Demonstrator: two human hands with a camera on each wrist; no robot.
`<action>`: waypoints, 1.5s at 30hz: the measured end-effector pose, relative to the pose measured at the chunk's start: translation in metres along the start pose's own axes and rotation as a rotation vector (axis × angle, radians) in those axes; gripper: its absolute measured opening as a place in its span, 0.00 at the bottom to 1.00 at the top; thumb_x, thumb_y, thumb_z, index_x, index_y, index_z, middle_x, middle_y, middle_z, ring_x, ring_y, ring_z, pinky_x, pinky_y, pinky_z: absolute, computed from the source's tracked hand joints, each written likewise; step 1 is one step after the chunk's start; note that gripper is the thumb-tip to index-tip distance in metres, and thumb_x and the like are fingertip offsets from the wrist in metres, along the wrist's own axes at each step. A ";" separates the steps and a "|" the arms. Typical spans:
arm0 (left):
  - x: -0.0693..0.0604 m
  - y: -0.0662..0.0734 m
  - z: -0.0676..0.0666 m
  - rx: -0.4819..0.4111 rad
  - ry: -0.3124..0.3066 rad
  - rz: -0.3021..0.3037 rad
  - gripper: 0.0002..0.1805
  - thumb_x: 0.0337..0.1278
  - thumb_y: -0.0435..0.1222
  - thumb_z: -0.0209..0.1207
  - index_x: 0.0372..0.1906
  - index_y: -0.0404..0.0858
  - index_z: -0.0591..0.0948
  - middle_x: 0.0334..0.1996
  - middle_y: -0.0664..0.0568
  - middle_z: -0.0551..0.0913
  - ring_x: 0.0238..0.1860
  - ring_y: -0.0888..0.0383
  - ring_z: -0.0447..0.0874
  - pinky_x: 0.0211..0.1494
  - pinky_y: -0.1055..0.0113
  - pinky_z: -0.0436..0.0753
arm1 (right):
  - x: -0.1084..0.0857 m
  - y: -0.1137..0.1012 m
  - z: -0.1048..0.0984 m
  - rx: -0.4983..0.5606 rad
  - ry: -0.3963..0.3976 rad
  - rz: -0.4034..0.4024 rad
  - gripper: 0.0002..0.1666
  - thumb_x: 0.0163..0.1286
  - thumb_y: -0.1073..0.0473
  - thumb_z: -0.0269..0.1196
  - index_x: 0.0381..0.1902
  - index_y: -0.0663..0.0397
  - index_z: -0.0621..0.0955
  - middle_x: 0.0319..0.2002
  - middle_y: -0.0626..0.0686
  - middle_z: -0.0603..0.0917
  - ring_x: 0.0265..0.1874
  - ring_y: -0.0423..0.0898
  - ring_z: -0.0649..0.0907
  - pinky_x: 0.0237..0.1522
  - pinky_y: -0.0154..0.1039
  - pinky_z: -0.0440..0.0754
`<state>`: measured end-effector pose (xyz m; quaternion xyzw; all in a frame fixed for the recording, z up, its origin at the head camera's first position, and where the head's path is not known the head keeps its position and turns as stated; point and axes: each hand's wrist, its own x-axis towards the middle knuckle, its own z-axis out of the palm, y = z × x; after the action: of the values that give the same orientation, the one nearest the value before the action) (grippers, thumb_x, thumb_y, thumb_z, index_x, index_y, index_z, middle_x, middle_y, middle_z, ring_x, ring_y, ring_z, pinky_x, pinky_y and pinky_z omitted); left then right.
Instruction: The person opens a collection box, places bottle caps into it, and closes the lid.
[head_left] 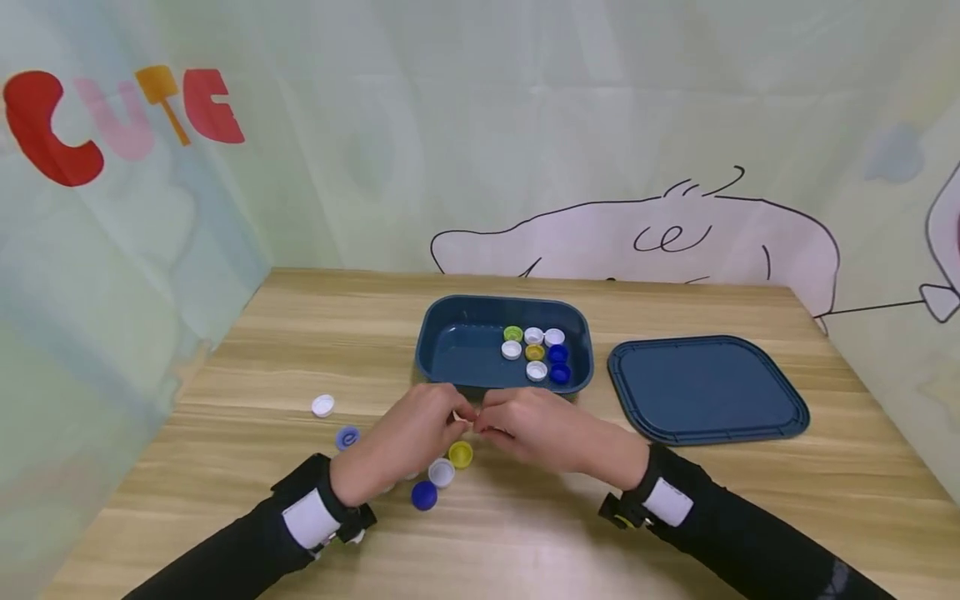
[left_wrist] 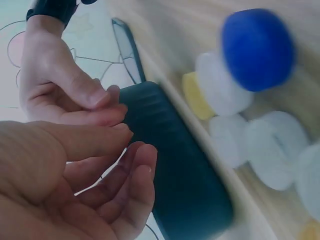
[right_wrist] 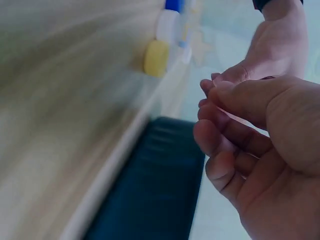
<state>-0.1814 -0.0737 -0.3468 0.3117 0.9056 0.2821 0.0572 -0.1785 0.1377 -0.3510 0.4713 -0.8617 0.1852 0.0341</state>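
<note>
Backdrop cloth [head_left: 450, 125] in pale green and blue, printed with cartoon outlines and the letters CUTE, hangs behind everything I see. Before it stretches a light wood-grain worktop [head_left: 525, 550]. To the right lies a flat dark-blue rectangular lid [head_left: 708, 390] with rounded corners, just beside a deep dark-blue container [head_left: 465, 354] of matching shape.

Two arms in black sleeves reach in from the near side, and their bare hands meet just in front of the container's near wall. The left hand [head_left: 420, 421] has its fingers bent, thumb and forefinger tips drawn close; the right hand [head_left: 536, 429] is curled likewise, thumb near forefinger, its tips right up against the left's. Whether either pinches something between those fingertips I cannot tell, even from the wrist views.

Smallest are the round bottle caps. Eight sit bunched in the container's right half: one lime-green cap [head_left: 512, 333], one golden-yellow cap [head_left: 535, 352], two deep-blue caps [head_left: 559, 372] and four white caps [head_left: 536, 371]. Around the left forearm, on the worktop, lie a bright-yellow cap [head_left: 461, 454], a royal-blue cap [head_left: 424, 496], a pale-blue cap [head_left: 348, 437] and several more white ones, some partly hidden.
</note>
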 end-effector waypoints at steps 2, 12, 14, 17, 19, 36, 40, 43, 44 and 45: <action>-0.003 -0.003 0.003 0.020 -0.016 0.005 0.08 0.65 0.27 0.65 0.45 0.35 0.90 0.39 0.48 0.87 0.37 0.58 0.84 0.42 0.64 0.84 | 0.001 -0.002 0.004 -0.012 -0.044 0.007 0.05 0.69 0.65 0.70 0.41 0.55 0.89 0.34 0.46 0.83 0.31 0.35 0.79 0.39 0.28 0.81; -0.006 -0.011 0.022 0.165 0.018 0.089 0.04 0.61 0.26 0.67 0.37 0.34 0.90 0.32 0.48 0.86 0.35 0.55 0.85 0.39 0.62 0.84 | 0.004 -0.005 0.027 -0.128 -0.153 0.036 0.04 0.72 0.62 0.67 0.39 0.49 0.89 0.30 0.43 0.80 0.26 0.35 0.76 0.28 0.29 0.74; -0.005 -0.012 0.026 0.206 0.039 0.114 0.04 0.60 0.26 0.67 0.34 0.35 0.90 0.28 0.50 0.84 0.31 0.57 0.83 0.35 0.64 0.82 | 0.005 -0.005 0.029 -0.137 -0.152 0.043 0.05 0.72 0.61 0.67 0.42 0.48 0.90 0.32 0.43 0.82 0.28 0.34 0.78 0.30 0.29 0.76; -0.002 -0.013 0.030 0.264 0.066 0.147 0.07 0.59 0.25 0.66 0.29 0.37 0.89 0.23 0.52 0.81 0.26 0.58 0.80 0.31 0.65 0.77 | 0.004 -0.005 0.030 -0.151 -0.163 0.058 0.07 0.72 0.61 0.68 0.45 0.48 0.90 0.35 0.45 0.85 0.30 0.35 0.80 0.32 0.30 0.79; -0.001 -0.013 0.033 0.288 0.081 0.166 0.09 0.57 0.24 0.65 0.27 0.38 0.88 0.20 0.53 0.80 0.24 0.58 0.79 0.29 0.64 0.74 | 0.004 -0.005 0.031 -0.168 -0.173 0.062 0.08 0.72 0.61 0.68 0.45 0.47 0.91 0.36 0.46 0.86 0.30 0.35 0.81 0.31 0.31 0.79; 0.011 0.004 0.043 0.256 -0.015 0.164 0.10 0.61 0.23 0.61 0.29 0.39 0.85 0.19 0.58 0.75 0.21 0.64 0.70 0.24 0.69 0.71 | -0.019 -0.003 0.025 -0.139 -0.067 0.037 0.06 0.68 0.64 0.70 0.37 0.46 0.89 0.35 0.43 0.86 0.34 0.34 0.83 0.35 0.31 0.81; 0.012 0.008 0.038 0.106 -0.036 0.108 0.08 0.65 0.23 0.60 0.36 0.35 0.86 0.26 0.55 0.79 0.28 0.63 0.74 0.31 0.71 0.76 | -0.024 -0.005 0.018 -0.077 0.002 0.051 0.05 0.66 0.66 0.72 0.39 0.51 0.90 0.37 0.46 0.87 0.37 0.36 0.85 0.41 0.31 0.83; 0.013 0.013 0.030 -0.008 -0.038 0.065 0.06 0.67 0.24 0.61 0.40 0.34 0.87 0.31 0.52 0.83 0.33 0.61 0.77 0.38 0.72 0.80 | -0.027 -0.006 0.010 -0.045 0.044 0.059 0.06 0.65 0.67 0.73 0.39 0.54 0.90 0.38 0.47 0.86 0.38 0.38 0.84 0.44 0.31 0.83; 0.014 0.015 0.027 -0.039 -0.035 0.057 0.06 0.67 0.24 0.62 0.40 0.33 0.87 0.33 0.51 0.84 0.34 0.60 0.78 0.39 0.71 0.81 | -0.029 -0.006 0.007 -0.040 0.058 0.055 0.06 0.64 0.68 0.73 0.39 0.55 0.90 0.37 0.47 0.85 0.37 0.38 0.84 0.43 0.30 0.83; 0.014 0.017 0.023 -0.067 -0.032 0.050 0.06 0.67 0.24 0.62 0.41 0.33 0.87 0.34 0.51 0.85 0.35 0.60 0.78 0.40 0.71 0.81 | -0.030 -0.006 0.004 -0.039 0.072 0.052 0.07 0.64 0.69 0.73 0.39 0.56 0.90 0.37 0.48 0.85 0.37 0.38 0.84 0.43 0.30 0.83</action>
<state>-0.1777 -0.0435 -0.3557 0.3366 0.8865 0.3086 0.0749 -0.1567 0.1569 -0.3600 0.4412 -0.8752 0.1859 0.0695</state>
